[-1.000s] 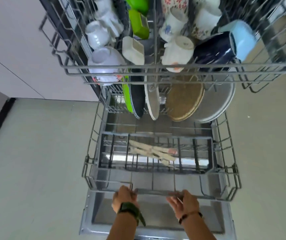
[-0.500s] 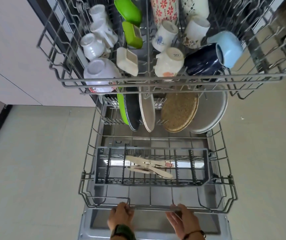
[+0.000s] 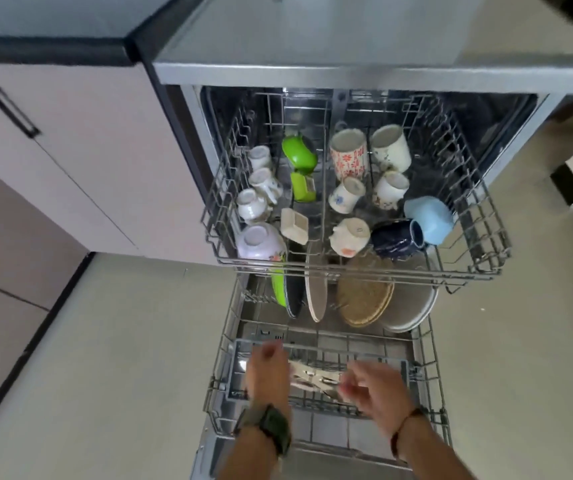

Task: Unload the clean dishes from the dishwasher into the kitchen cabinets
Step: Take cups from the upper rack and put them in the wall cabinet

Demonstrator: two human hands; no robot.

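Note:
The dishwasher stands open with both racks pulled out. The upper rack [image 3: 486,237] carries several mugs, among them a dark blue mug [image 3: 396,237], a light blue mug [image 3: 429,216], a floral mug [image 3: 349,157], a green cup [image 3: 299,154] and a pale purple bowl [image 3: 259,240]. In the lower rack [image 3: 430,341] stand a green plate [image 3: 278,285], a white plate [image 3: 316,296], a woven brown plate [image 3: 364,296] and a grey plate [image 3: 413,306]. My left hand [image 3: 266,372] and right hand [image 3: 375,386] hover, blurred, over the cutlery basket [image 3: 236,362] and its pale utensils [image 3: 313,375]. Neither hand visibly holds anything.
A pale cabinet door with a black handle [image 3: 11,110] is at the left, under a dark-edged worktop [image 3: 46,51]. The dishwasher door [image 3: 313,459] lies flat below my wrists. Light floor tiles [image 3: 122,358] spread on both sides of the racks.
Both hands let go of the lower rack's front rim and rose forward over the cutlery basket. My view tilted up, so the dishwasher's top and the cabinet now show.

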